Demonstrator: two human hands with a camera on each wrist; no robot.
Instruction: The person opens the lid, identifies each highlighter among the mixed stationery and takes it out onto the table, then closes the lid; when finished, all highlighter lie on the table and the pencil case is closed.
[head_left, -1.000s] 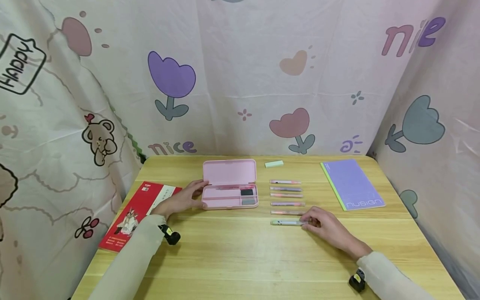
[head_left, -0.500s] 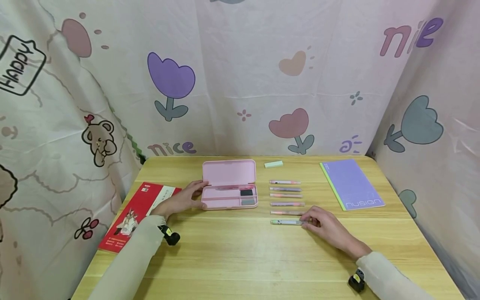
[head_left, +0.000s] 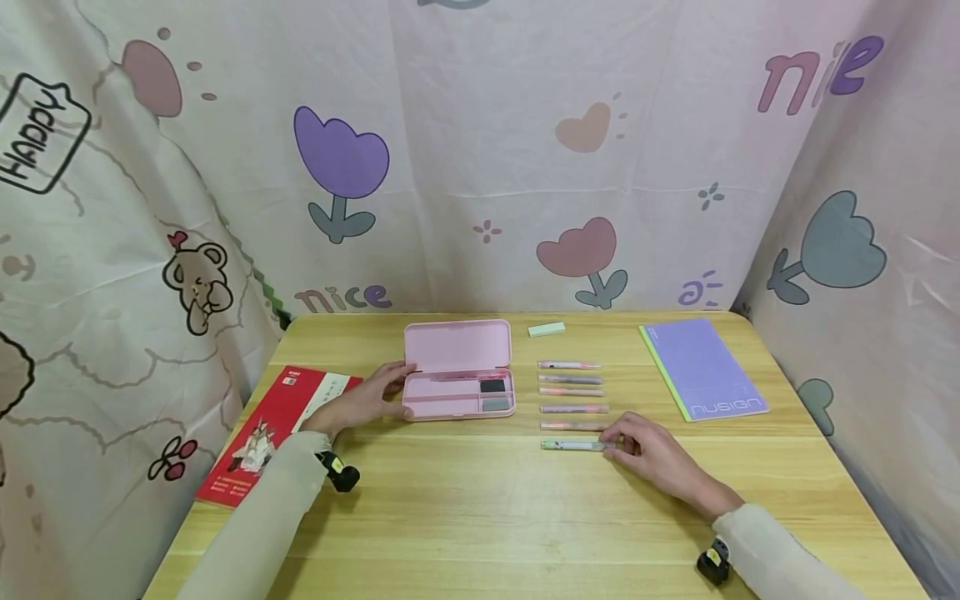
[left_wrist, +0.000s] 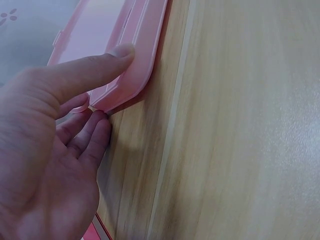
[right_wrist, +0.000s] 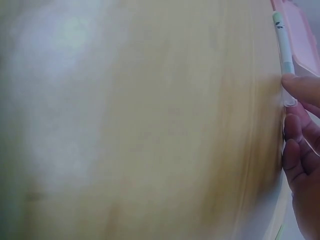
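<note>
An open pink pencil case (head_left: 459, 416) lies on the wooden table with its lid tipped back. My left hand (head_left: 363, 398) holds its left end; in the left wrist view the thumb (left_wrist: 95, 70) lies along the front wall and the fingers are at the corner. Inside are a dark block (head_left: 492, 386), a grey block (head_left: 495, 404) and a thin reddish pen (head_left: 472, 376). To the right, my right hand (head_left: 656, 454) pinches the clear end of a white pen with a light green tip (head_left: 572, 445), the nearest in a column of several pens. Its other end points left.
Behind that column lies a pale green block (head_left: 546, 329). A purple notebook (head_left: 705, 367) is at the back right. Under the left forearm lies a red booklet (head_left: 277, 425), partly covered. A printed curtain (head_left: 465, 150) borders the table's back and sides.
</note>
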